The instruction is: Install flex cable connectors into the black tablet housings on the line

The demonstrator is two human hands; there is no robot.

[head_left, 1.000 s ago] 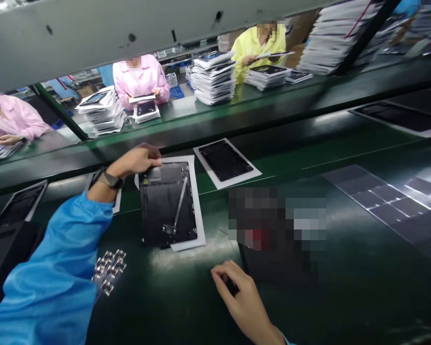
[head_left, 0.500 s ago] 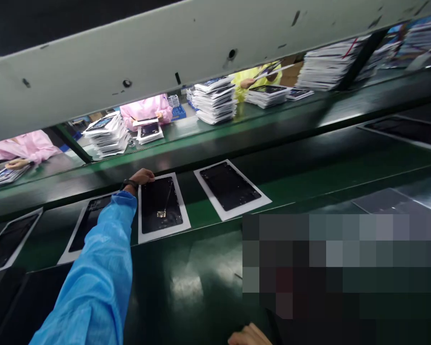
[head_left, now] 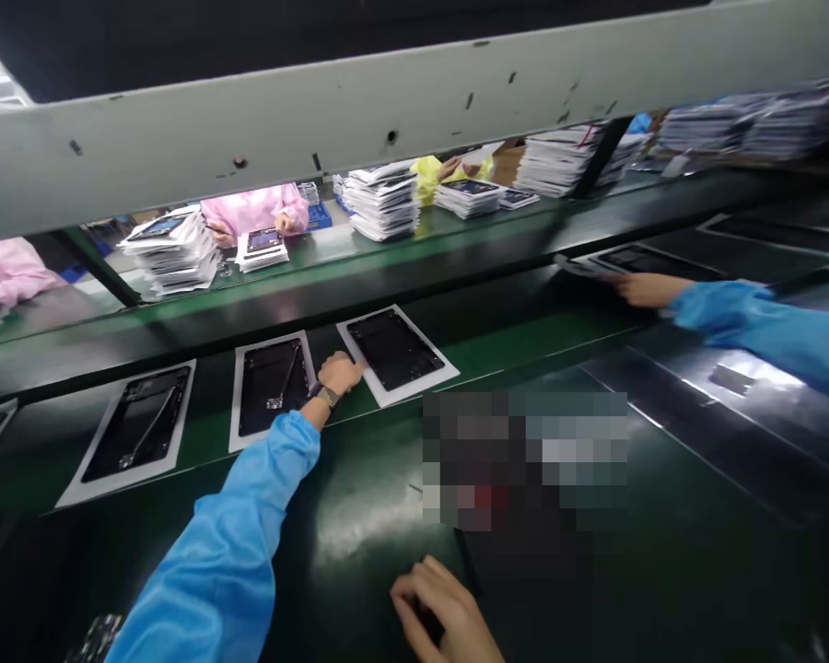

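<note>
My left hand [head_left: 341,373], below a blue sleeve and a dark wristband, is between two framed black panels. Its closed fingers reach the left edge of the right panel [head_left: 393,350]; their grip is hard to make out. Beside the wrist lies the left panel [head_left: 259,391], bearing a small metallic part and a thin cable. My right hand [head_left: 446,608] is low in the centre, above the dark green surface. Its fingers are curled, thumb against forefinger, with nothing visible in them.
Another person's blue-sleeved hand [head_left: 646,288] touches dark sheets at the right. More panels [head_left: 138,424] lie along the green channel [head_left: 497,345]. Beyond it are tall paper-edged stacks [head_left: 383,203] and people in pink and yellow. A pale beam [head_left: 283,129] crosses above; a pixelated patch hides the centre right.
My left hand has moved right, from the left panel's upper corner to the gap between panels. My right hand shows more fully. The panels sit further left, and another person's arm has appeared.
</note>
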